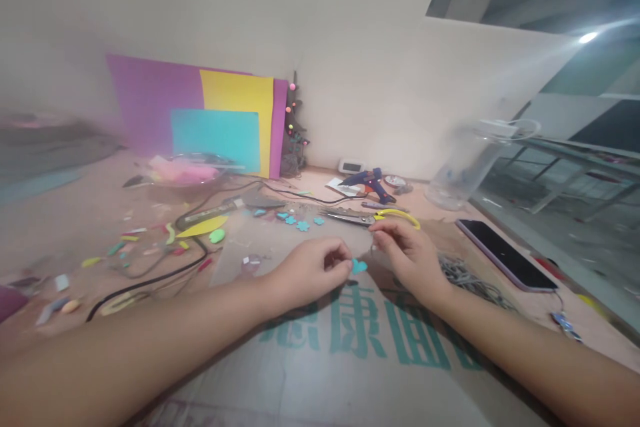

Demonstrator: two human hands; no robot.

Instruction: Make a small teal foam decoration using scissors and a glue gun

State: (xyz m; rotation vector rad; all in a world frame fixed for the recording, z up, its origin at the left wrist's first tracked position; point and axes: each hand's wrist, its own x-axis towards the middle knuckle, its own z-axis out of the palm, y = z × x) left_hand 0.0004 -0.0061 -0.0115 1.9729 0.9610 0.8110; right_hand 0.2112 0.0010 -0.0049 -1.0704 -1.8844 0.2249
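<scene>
My left hand [316, 268] is closed in a pinch, and a small teal flower cutout [359, 267] sticks out at its fingertips. Facing it, my right hand [411, 260] has thumb and forefinger pressed together; whatever may be between them is too small to make out. Both hands are over a sheet with large green characters [357, 323]. Just beyond them lie several more teal flower cutouts [303, 225]. Scissors with yellow handles [397, 215] rest behind my right hand. A bundle of grey wire stems [473, 280] lies beside my right wrist.
A blue glue gun [373, 181] stands at the back. Purple, yellow and teal sheets [215, 140] lean on the wall. Colourful scraps and a black cord [145, 290] spread on the left. A phone [505, 255] and clear plastic jug [457, 170] are at right.
</scene>
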